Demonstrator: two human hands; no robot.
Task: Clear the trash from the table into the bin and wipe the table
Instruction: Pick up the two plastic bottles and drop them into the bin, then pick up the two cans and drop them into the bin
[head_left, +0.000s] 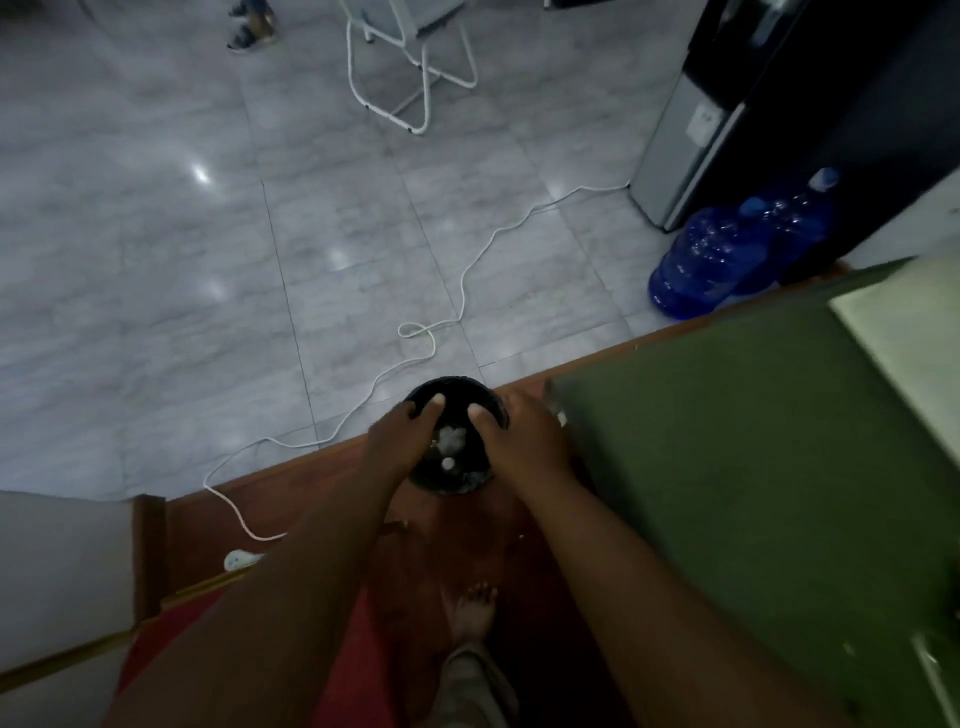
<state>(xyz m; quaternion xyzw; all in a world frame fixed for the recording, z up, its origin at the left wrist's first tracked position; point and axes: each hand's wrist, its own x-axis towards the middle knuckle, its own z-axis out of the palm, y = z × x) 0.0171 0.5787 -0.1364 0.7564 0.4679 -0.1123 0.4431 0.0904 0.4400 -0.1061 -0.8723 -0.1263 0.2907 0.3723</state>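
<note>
Glossy stone-look floor, matt green table, shiny black bin.

Floor (311, 234): smooth polished grey tiles, marble-like veins, bright light reflections. Table (753, 493): flat matt green top, looks like cloth or felt, can't tell which. Bin (452, 482): black, slight sheen, seems lined with thin plastic. Trash (451, 439) inside: white, crumpled, paper-like. 2 water bottles (696, 270): translucent blue plastic, glossy highlights. Chair (415, 78): white-painted metal tube frame, smooth. Dispenser (675, 156): matt silver-grey side panel, black front. Cable (467, 280): white, smooth plastic sheath. Platform edge (291, 467): brown wood, semi-gloss. Rug (363, 649): red, matt, cloth-like.
</note>
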